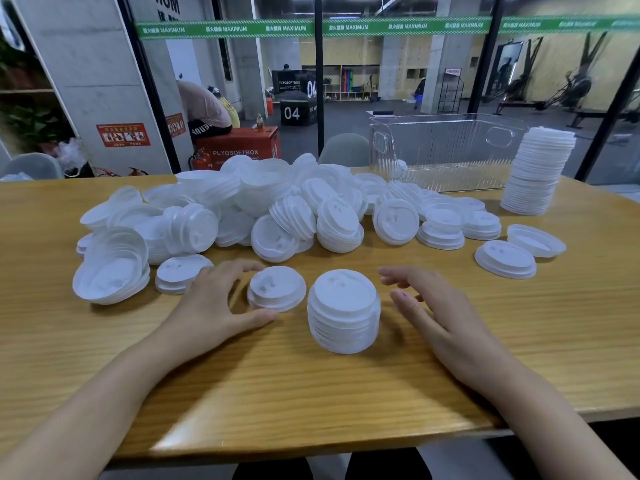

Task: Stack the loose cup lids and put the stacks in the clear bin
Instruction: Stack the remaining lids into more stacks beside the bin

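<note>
White cup lids lie heaped across the far side of the wooden table. Both forearms reach in over its near edge. The left hand curves in a wide C around a low stack, thumb at its near rim, not clamped. The right hand hovers relaxed, fingers loosely spread, just right of a taller stack, not touching it. The clear bin stands at the far right, the tallest stack beside it.

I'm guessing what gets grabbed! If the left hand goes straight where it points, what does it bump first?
Most likely the short lid stack, just ahead of the open left hand; depth is unclear.
</note>
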